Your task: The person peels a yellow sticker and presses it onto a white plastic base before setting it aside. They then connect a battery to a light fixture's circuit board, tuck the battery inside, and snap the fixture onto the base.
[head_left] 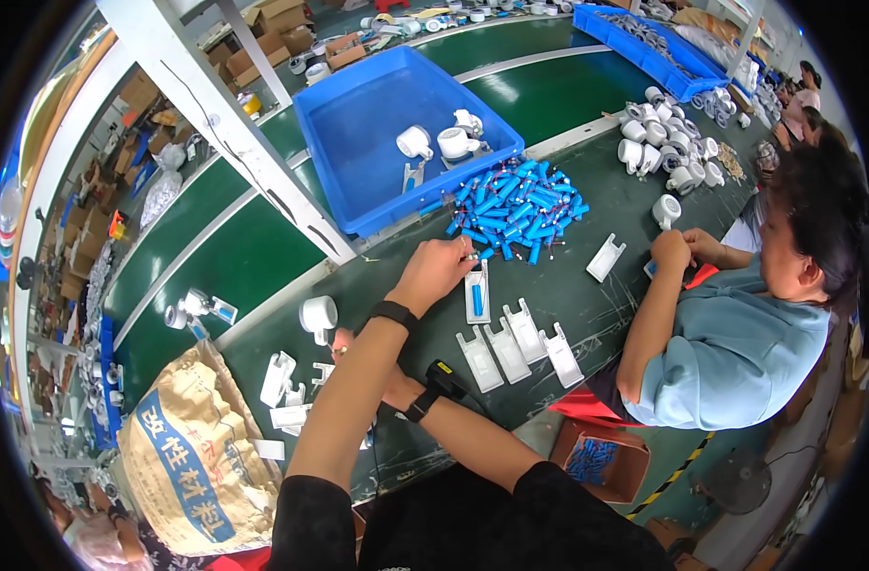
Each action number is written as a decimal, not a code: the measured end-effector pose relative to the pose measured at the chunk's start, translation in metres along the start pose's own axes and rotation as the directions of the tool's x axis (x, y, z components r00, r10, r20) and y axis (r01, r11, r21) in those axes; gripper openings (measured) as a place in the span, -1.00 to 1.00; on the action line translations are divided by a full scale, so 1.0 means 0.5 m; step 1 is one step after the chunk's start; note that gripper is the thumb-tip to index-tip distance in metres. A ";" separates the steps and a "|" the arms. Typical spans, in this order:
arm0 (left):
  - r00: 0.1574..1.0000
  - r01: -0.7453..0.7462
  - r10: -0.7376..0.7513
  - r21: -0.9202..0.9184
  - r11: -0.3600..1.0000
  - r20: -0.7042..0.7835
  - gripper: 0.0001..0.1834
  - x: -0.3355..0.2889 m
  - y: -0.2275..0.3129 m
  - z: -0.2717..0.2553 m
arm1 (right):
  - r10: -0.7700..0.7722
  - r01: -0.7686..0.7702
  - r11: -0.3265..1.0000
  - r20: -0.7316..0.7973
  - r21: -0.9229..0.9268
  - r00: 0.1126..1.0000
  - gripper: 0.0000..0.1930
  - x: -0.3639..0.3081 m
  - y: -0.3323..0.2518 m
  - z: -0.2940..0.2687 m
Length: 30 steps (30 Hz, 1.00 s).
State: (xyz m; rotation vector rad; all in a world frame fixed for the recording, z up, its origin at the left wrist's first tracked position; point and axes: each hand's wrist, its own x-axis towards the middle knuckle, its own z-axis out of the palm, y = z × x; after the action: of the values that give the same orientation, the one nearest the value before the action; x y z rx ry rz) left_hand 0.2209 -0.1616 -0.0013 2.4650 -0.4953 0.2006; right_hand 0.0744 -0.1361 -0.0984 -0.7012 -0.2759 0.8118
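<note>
My left arm crosses over my right. At the near edge of a pile of blue cylindrical batteries (520,205), my left hand (433,274) has its fingertips pinched together; what they hold is too small to tell. Just below them lies a white handle shell (477,309) with a blue battery (476,299) in it. My right hand (398,388) is mostly hidden behind my left forearm. Its visible fingertips are beside the handle of a white round-headed housing (317,314); whether they grip it is unclear. Several white shells (509,350) lie in a row right of my arms.
Behind the pile stands a blue tray (358,205) with white housings. A paper sack (201,447) is at the left, near loose white shells (278,378). A black tool (445,375) with a yellow label lies by my right wrist. A co-worker (739,333) sits at the right.
</note>
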 end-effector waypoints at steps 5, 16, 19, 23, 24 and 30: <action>1.000 0.009 -0.009 -0.015 1.000 -0.007 -0.78 -0.003 -0.001 -0.001 | -0.076 0.089 0.973 0.065 -0.211 0.995 -0.85 -0.003 -0.036 0.013; 0.999 -0.017 0.016 -0.026 1.000 -0.028 -0.80 -0.004 -0.004 0.001 | -0.169 0.199 0.903 0.112 -0.382 0.979 -0.91 -0.007 -0.047 0.020; 0.999 -0.036 0.034 -0.032 0.999 -0.041 -0.80 -0.005 -0.008 0.002 | -0.153 0.181 0.914 0.103 -0.363 0.983 -0.89 -0.005 -0.050 0.023; 0.998 -0.036 0.035 -0.024 0.999 -0.044 -0.80 -0.002 -0.006 0.004 | -0.146 0.171 0.935 0.104 -0.312 0.984 -0.90 -0.006 -0.045 0.019; 0.998 -0.035 0.033 -0.025 0.999 -0.045 -0.80 -0.002 -0.005 0.005 | -0.145 0.171 0.935 0.104 -0.311 0.984 -0.90 -0.006 -0.044 0.017; 1.000 0.015 -0.015 -0.007 1.000 -0.018 -0.79 0.001 0.001 0.007 | -0.131 0.143 0.940 0.058 -0.309 0.990 -0.84 -0.008 -0.040 0.015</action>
State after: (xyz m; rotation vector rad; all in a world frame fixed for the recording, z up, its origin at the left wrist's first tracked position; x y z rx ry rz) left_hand 0.2212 -0.1640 -0.0039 2.4576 -0.4690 0.2144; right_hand 0.0796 -0.1453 -0.0794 -0.9542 -0.4894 0.6540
